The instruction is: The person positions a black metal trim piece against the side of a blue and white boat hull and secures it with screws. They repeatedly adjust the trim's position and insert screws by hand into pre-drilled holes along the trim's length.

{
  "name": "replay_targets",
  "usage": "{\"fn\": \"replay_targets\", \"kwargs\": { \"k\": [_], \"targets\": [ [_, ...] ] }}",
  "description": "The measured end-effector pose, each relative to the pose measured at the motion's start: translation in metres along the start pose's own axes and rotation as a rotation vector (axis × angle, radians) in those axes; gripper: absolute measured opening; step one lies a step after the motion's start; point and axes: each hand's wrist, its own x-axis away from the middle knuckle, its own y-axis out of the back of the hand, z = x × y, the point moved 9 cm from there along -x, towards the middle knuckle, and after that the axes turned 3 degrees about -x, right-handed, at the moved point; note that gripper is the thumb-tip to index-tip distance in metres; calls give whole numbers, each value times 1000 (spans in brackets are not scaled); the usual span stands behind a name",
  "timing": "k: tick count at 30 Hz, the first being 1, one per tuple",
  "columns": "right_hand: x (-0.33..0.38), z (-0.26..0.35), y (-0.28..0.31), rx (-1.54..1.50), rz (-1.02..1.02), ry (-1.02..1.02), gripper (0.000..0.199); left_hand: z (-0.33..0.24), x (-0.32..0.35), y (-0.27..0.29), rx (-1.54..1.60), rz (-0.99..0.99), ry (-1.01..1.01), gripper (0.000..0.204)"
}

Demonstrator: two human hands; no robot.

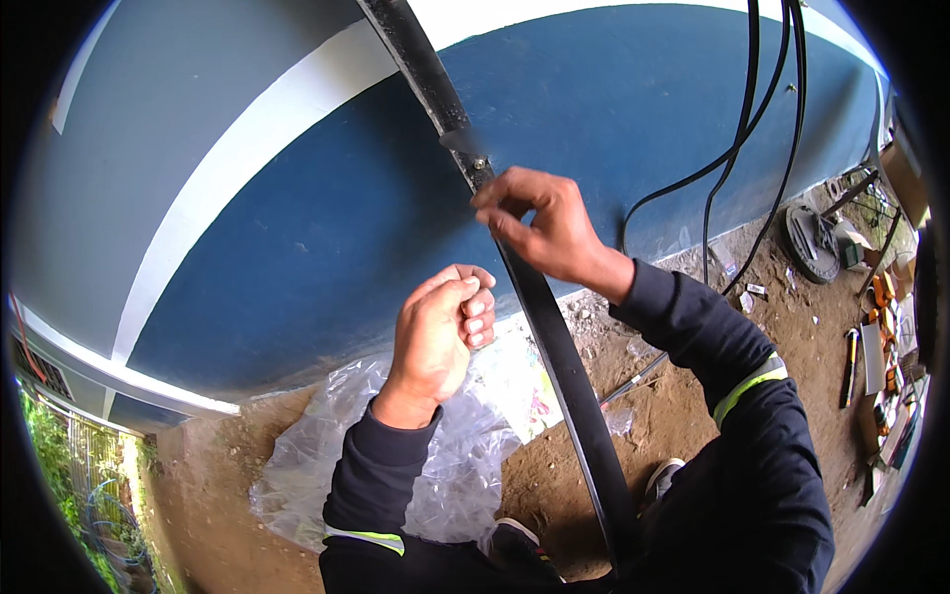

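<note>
Free space extends leftward from the left hand (433,332) before the blue wall (287,267), whereas a black metal bar (571,386) and hanging cables (749,89) obstruct passage rightward.

bright daylight, soft shadow on the blue wall (327,228); dark, bowed edges; right fingers (517,184) perhaps slightly motion-blurred.

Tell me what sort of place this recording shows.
Probably an outdoor work site alongside a building: a blue-and-white painted wall rises from bare dirt ground, black cables hang loosely in front of it, and clear plastic sheeting lies on the dirt.
</note>
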Motion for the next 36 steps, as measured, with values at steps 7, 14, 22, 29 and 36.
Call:
{"fn": "replay_targets", "kwargs": {
  "k": [7,14,22,29,36],
  "targets": [
    [19,80,-31,57,185,178,13,-14,-4,13,250,-12,-194,19],
    [25,72,-41,255,313,-48,27,-7,-2,24,468,-77,-207,26],
    [26,83,-46,366,301,40,24,-8,12,17,421,-106,-274,29],
    [31,89,-43,395,260,123,17,-8,11,19,377,-124,-306,27],
    [3,28,14,430,-40,108,15,15,13,28,222,-295,-126,22]
  ]
}}
